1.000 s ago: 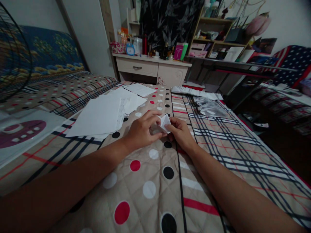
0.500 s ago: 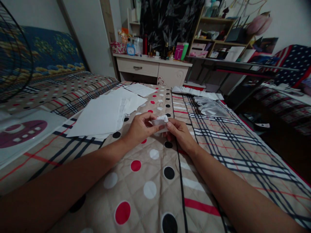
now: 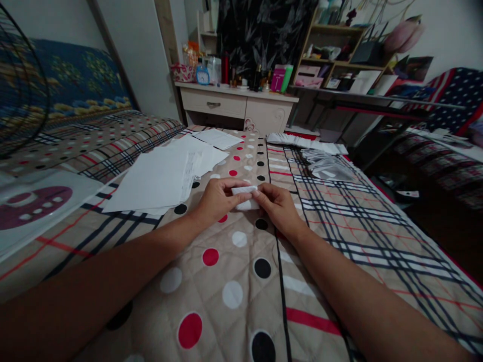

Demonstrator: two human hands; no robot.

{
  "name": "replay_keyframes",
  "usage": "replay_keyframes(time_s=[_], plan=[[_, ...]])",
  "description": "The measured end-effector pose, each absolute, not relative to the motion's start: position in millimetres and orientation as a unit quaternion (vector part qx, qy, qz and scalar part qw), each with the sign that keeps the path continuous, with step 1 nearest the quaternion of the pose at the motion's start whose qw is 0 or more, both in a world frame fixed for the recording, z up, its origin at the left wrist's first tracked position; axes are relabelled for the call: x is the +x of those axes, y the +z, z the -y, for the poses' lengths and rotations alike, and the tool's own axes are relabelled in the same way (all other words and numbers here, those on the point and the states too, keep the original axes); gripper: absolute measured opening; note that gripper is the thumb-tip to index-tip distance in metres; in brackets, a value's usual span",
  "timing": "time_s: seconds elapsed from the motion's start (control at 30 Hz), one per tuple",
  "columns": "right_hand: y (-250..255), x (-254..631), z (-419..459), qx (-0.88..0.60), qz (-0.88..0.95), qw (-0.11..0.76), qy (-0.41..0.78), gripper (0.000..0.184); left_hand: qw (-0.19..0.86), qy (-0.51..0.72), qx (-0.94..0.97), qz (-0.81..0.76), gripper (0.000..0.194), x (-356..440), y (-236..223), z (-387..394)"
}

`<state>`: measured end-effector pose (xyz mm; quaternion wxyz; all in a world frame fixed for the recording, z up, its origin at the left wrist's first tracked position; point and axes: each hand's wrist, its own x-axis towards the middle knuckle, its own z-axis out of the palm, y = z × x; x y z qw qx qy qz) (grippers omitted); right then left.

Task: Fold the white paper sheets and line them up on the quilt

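A small folded piece of white paper (image 3: 247, 205) is held between my two hands, low over the patterned bedspread (image 3: 234, 261). My left hand (image 3: 217, 201) pinches its left end, thumb in front and fingers behind. At the right end, my right hand (image 3: 278, 206) grips it with thumb and forefinger, the other fingers curled. The fingers hide parts of its back and ends. To the left of my left hand lie several loose white sheets (image 3: 151, 181), some with faint writing along the right edge.
A stack of clear plastic sleeves (image 3: 330, 168) and a long white folded strip (image 3: 305, 143) lie at the right. A plastic bag with a purple print (image 3: 41, 201) rests at the left, beside a fan (image 3: 47, 90). A white dresser (image 3: 215, 104) stands beyond the bed.
The folded paper has come down slightly and turned flatter; its raised, pointed top edge is now level. Both hands have lowered a little with it and keep hold of it.
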<state>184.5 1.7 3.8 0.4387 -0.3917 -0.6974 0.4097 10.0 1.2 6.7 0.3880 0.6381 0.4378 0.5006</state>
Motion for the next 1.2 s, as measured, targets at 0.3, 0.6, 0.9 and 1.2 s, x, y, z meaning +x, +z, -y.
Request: replay_keyframes(time_s=[0.3,0.6,0.9,1.2], plan=[[9,183,5,-0.417,0.707,0.471,0.322,0.019,0.416,0.506,0.631,-0.416,0.028,14,8,0],[8,182,2,-0.393,0.733,0.447,0.33,0.015,0.365,0.486,0.644,-0.464,0.009,12,10,1],[11,178,0,-0.406,0.594,0.521,0.459,0.019,0.508,0.495,0.575,-0.408,0.033,11,5,-4],[12,176,1,-0.396,0.575,0.51,0.503,0.021,0.502,0.442,0.559,-0.489,0.029,12,15,1]])
